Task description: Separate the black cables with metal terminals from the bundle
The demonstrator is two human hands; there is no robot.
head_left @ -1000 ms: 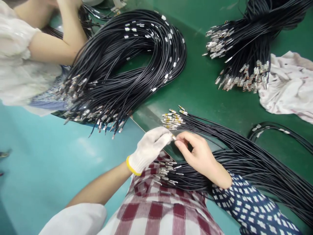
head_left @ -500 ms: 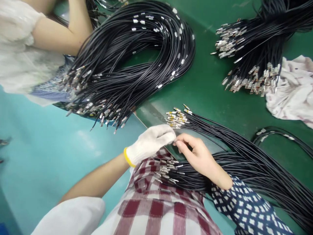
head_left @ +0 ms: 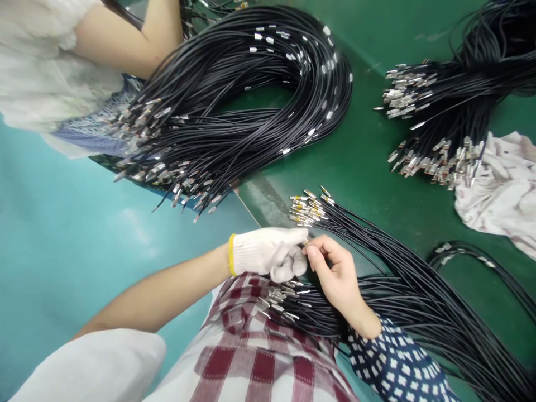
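Observation:
My left hand [head_left: 270, 254], in a white glove with a yellow cuff, pinches the metal tip of a thin black cable. My bare right hand [head_left: 335, 273] meets it fingertip to fingertip and pinches the same cable end [head_left: 307, 243]. Just beyond the fingers lies a fan of black cables with gold and silver terminals [head_left: 307, 207] on the green table [head_left: 360, 162]. A second bunch of cable ends [head_left: 280, 296] rests on my checked lap under both hands.
A big loop of black cables [head_left: 251, 106] hangs over the table's left edge beside another person's arm [head_left: 125, 44]. More bundled cables [head_left: 439, 111] and a crumpled white cloth [head_left: 502, 190] lie at the right. A turquoise floor [head_left: 62, 223] is below.
Both hands stayed pinched together at the cable tip. The view shifted, so everything sits a little lower and to the right, and my left forearm now lies flatter.

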